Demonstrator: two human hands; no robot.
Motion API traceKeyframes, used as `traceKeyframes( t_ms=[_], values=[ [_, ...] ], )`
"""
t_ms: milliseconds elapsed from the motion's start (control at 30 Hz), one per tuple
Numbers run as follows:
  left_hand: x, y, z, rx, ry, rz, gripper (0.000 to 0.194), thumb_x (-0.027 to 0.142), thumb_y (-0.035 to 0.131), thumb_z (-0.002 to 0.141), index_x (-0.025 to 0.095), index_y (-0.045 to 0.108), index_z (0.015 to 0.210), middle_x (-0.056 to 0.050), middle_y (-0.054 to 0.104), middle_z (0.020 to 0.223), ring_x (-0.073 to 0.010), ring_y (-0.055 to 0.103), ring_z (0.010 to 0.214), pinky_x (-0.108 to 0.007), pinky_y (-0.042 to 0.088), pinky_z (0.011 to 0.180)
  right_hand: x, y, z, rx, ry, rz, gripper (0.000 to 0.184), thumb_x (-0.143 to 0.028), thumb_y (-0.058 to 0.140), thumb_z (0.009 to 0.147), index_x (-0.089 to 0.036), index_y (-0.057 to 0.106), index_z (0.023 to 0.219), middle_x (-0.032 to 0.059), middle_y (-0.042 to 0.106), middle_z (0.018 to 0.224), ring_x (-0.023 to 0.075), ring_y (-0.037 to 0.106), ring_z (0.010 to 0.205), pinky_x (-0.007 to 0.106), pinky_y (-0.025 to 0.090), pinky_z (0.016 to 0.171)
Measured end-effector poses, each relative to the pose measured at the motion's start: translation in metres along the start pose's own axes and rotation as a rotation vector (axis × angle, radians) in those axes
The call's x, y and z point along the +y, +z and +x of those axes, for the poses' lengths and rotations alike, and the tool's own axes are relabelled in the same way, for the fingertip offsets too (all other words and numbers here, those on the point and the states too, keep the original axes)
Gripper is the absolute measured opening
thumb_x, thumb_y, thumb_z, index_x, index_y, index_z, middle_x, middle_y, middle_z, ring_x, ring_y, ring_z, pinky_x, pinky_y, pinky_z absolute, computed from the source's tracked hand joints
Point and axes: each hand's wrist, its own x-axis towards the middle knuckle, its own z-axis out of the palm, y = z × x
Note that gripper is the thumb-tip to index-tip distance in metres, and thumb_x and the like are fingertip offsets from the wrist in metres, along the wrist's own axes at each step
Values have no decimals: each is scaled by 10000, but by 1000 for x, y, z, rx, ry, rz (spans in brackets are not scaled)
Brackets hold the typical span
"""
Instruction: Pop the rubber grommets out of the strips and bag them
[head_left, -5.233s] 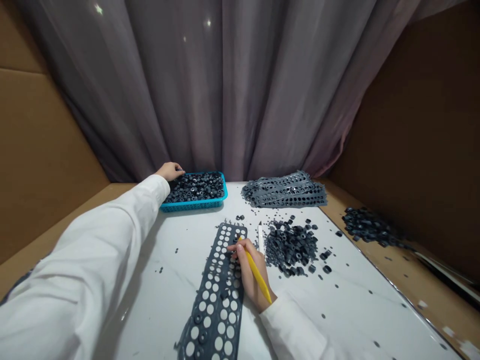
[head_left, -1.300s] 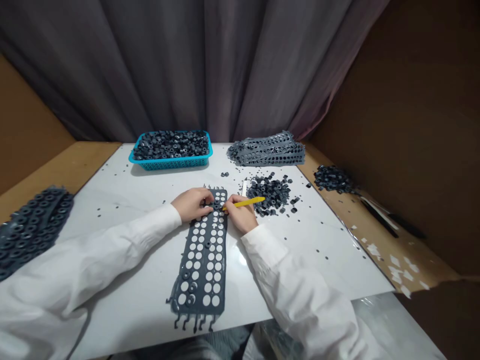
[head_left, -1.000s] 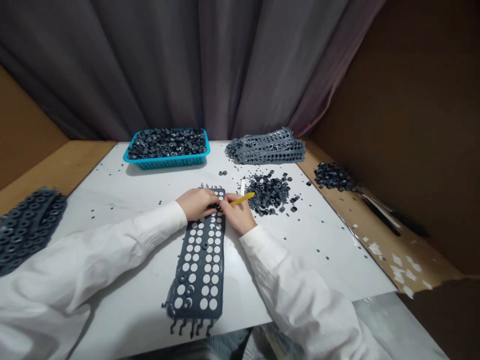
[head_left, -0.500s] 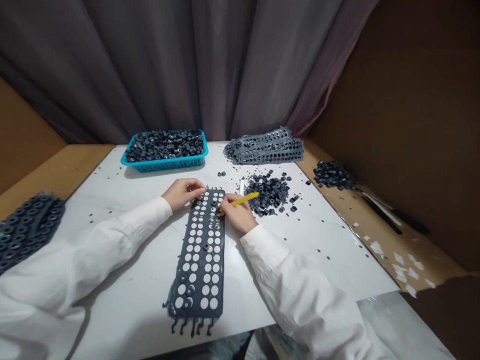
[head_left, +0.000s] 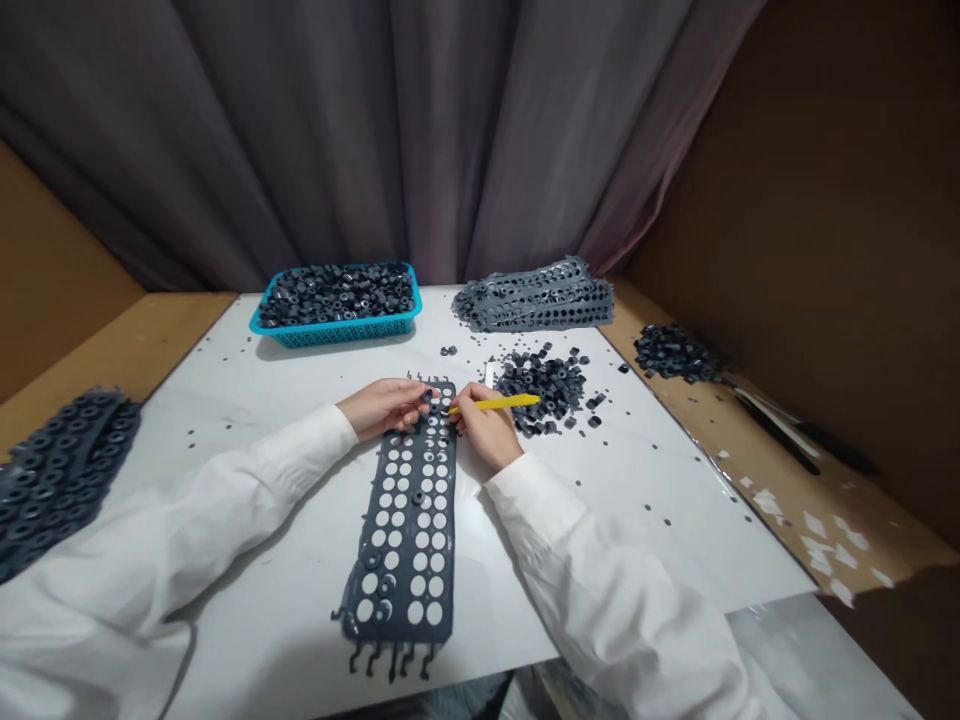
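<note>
A long black rubber sheet [head_left: 403, 540] with rows of round holes lies lengthwise before me, white table showing through the holes. Several small black ring-shaped pieces [head_left: 418, 497] sit on it. My right hand [head_left: 487, 425] grips a yellow pen-shaped tool [head_left: 510, 402] over the sheet's far right part, its tip near my left fingers. My left hand [head_left: 381, 408] reaches over the far left part, thumb and fingers pinched on a small black rubber piece [head_left: 430, 396]. Thin strips stick out at both short ends of the sheet.
A blue basket [head_left: 337, 333] full of black rubber pieces stands at the back left. Stacked perforated sheets [head_left: 536, 295] lie back right, a loose pile of pieces [head_left: 544, 388] nearer. A studded sheet [head_left: 71, 455] is far left; knife-like tools [head_left: 776, 430] and white scraps lie right.
My left hand has moved right and inward from the sheet's far edge, now pinching a small black piece. The yellow tool has turned flatter in my right hand. The view has shifted slightly.
</note>
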Motion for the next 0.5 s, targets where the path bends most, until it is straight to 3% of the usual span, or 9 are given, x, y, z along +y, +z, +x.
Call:
traceKeyframes(
  t_ms=[100, 200, 333, 500],
  values=[
    [2, 3, -2, 20, -24, -24, 349, 395, 694, 702, 82, 618, 836, -3, 519, 601, -24, 330, 399, -143, 251, 369, 1, 0, 0, -6, -4, -2, 159, -220, 469, 723, -191, 536, 581, -34, 547, 523, 116, 501, 524, 233, 387, 540],
    [4, 3, 3, 110, 0, -21, 227, 297, 615, 740, 88, 588, 825, -44, 562, 681, -54, 430, 454, -146, 314, 379, 1, 0, 0, -19, 6, -3, 162, -222, 468, 722, -191, 532, 576, -32, 548, 527, 116, 499, 526, 232, 387, 537],
    [7, -2, 16, 243, 85, 29, 176, 97, 518, 610, 130, 530, 782, -42, 566, 742, -94, 531, 593, -188, 441, 522, 2, 1, 1, -35, 12, -9, 154, -213, 472, 714, -191, 520, 569, -35, 535, 521, 114, 487, 520, 230, 377, 528],
    [7, -3, 26, 237, 184, 295, 108, 155, 480, 589, 133, 547, 671, 5, 479, 579, -102, 429, 511, -220, 338, 485, 2, 1, 1, -35, 12, -13, 148, -214, 472, 713, -190, 518, 575, -32, 541, 532, 116, 490, 536, 230, 375, 537]
  ],
)
